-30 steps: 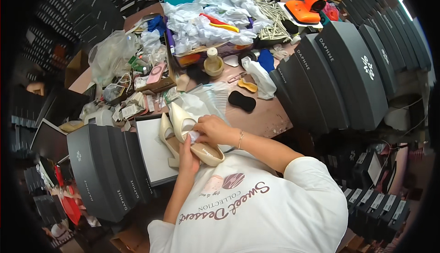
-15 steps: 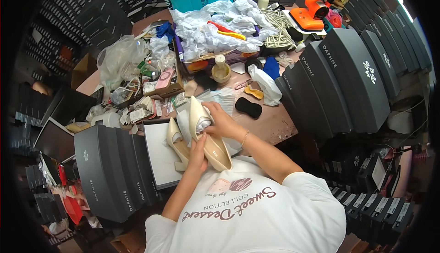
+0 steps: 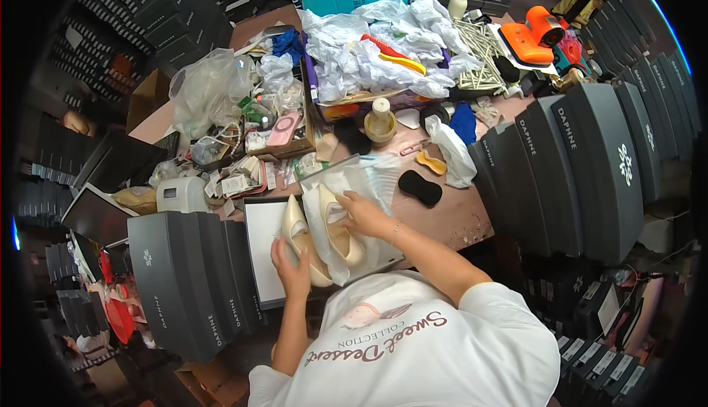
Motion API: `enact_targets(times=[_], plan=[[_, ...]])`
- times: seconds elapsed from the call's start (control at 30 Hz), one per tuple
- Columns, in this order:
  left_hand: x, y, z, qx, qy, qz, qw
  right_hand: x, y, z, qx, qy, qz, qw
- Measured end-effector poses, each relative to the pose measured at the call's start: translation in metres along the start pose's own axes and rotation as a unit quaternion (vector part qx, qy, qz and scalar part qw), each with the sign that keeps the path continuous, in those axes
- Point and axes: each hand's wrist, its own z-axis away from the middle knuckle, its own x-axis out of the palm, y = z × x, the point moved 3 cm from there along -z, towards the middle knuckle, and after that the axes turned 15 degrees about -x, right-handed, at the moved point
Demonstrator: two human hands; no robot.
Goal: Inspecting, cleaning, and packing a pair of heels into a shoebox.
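Two cream shoes [image 3: 341,245] are being cradled in an open shoebox [image 3: 265,248] at the near edge of the counter [image 3: 463,220], with white tissue paper [image 3: 338,271] being interposed between them. The left shoe [image 3: 301,239] is being touched on its near left side by the left hand [image 3: 293,273], whose thumb and fingers are being held apart. The right shoe [image 3: 344,249] is being met on its right side by the right hand [image 3: 366,216]; whether it is being gripped cannot be told. On the left, the shoebox is being flanked by upright dark boxes [image 3: 171,281]. Beyond the right hand, a black pad [image 3: 420,188] and a yellow pad [image 3: 431,161] are being borne by the counter. On the far side, crumpled white paper [image 3: 346,56] is being heaped up.
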Motion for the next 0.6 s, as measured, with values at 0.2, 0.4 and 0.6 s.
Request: enact_targets(times=[0.2, 0.4, 0.6], plan=[[-0.015, 0.008, -0.010, -0.001, -0.006, -0.090, 0.996, -0.183, 0.026, -0.066, -0.006, 0.132, 0.048, 0.990], [0.020, 0.183, -0.090, 0.138, -0.125, 0.075, 0.980, -0.255, 0.124, -0.138, -0.013, -0.006, 0.121, 0.993], [0.135, 0.330, -0.180, 0.401, -0.234, -0.036, 0.885, -0.270, 0.198, -0.168, 0.001, 0.018, 0.076, 0.997]])
